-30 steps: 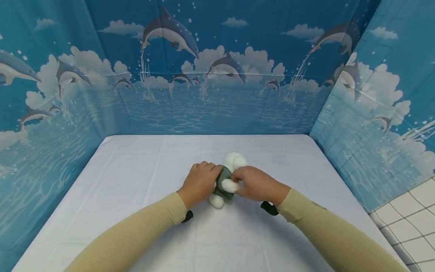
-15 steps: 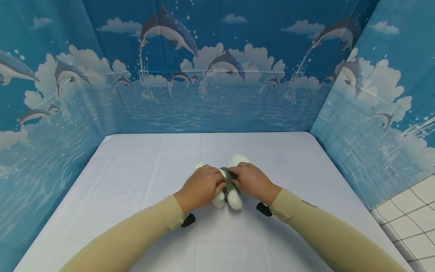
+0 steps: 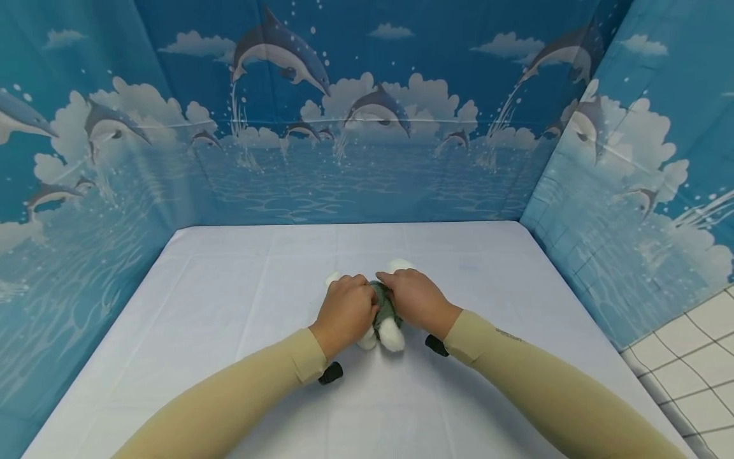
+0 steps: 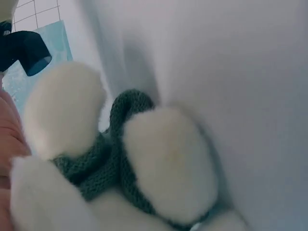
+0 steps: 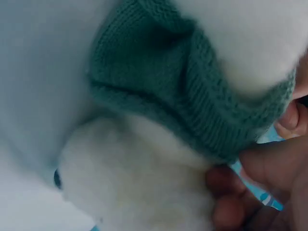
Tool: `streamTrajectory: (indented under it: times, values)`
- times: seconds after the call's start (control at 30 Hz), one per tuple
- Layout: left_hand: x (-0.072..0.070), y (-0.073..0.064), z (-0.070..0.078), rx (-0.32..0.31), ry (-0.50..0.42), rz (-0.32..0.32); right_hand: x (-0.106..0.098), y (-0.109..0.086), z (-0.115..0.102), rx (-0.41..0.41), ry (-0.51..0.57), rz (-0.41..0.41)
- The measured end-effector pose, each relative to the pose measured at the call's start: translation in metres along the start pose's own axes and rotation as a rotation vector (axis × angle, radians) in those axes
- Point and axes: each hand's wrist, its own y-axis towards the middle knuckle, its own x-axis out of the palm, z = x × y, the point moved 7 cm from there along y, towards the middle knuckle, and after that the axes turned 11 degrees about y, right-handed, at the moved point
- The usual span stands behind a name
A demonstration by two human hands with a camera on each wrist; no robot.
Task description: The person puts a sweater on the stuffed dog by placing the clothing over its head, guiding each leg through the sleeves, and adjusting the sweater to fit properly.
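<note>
A white plush toy (image 3: 392, 335) in a green knitted garment (image 3: 382, 306) lies on the white-covered table between both hands. My left hand (image 3: 346, 312) holds the toy's left side, its fingers curled; in the left wrist view only an edge of that hand shows beside the white fur. My right hand (image 3: 421, 299) is at the end where the round white head (image 3: 399, 264) sticks out. In the right wrist view its thumb (image 5: 269, 166) and fingers pinch the garment's edge (image 5: 226, 149) beside the head, where a dark eye (image 5: 57, 179) shows. Much of the toy's body is hidden by the hands.
White cloth covers the table (image 3: 229, 274). Blue dolphin-print curtains (image 3: 367, 178) stand behind it and along both sides. White tiles (image 3: 694, 363) show at the lower right. A black wrist camera (image 3: 331, 373) sits under the left wrist, another (image 3: 437, 345) under the right.
My right hand has left the toy's white limb and moved left, to the garment near the head. The toy has turned a little, so a limb now points toward me.
</note>
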Motion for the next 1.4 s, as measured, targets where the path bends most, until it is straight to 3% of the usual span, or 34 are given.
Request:
streamTrajectory:
  times: [0.1,0.23,0.33,0.53,0.63,0.83,0.97,1.1,1.27,1.4]
  values:
    - [0.001,-0.001,-0.001,-0.033,-0.018,0.010,0.002,0.003,-0.003,-0.028,-0.053,-0.016]
    - [0.002,-0.003,-0.003,-0.055,-0.032,0.034,0.004,0.006,-0.004,-0.030,0.013,-0.004]
    - [0.000,-0.005,-0.005,-0.054,-0.053,0.068,0.005,0.006,-0.002,-0.014,0.065,0.027]
    - [-0.009,-0.012,-0.013,-0.040,-0.120,0.141,0.002,-0.003,0.001,0.009,0.024,0.098]
    - [-0.010,-0.012,-0.018,-0.040,-0.137,0.092,0.002,-0.008,0.000,0.002,0.006,0.115]
    - [-0.006,0.000,-0.027,-0.077,-0.148,-0.086,0.002,-0.010,-0.005,-0.015,0.016,0.122]
    - [-0.002,0.011,-0.025,-0.065,-0.077,-0.147,0.003,-0.011,-0.004,-0.011,0.016,0.105]
    - [0.003,0.014,-0.022,-0.087,-0.083,-0.202,0.001,-0.008,-0.005,-0.040,0.035,0.107]
    - [0.006,0.009,-0.021,-0.144,-0.166,-0.217,0.000,0.001,-0.009,-0.066,0.027,0.089]
    - [0.005,0.002,-0.022,-0.161,-0.250,-0.165,0.002,0.004,-0.008,-0.030,-0.004,0.072]
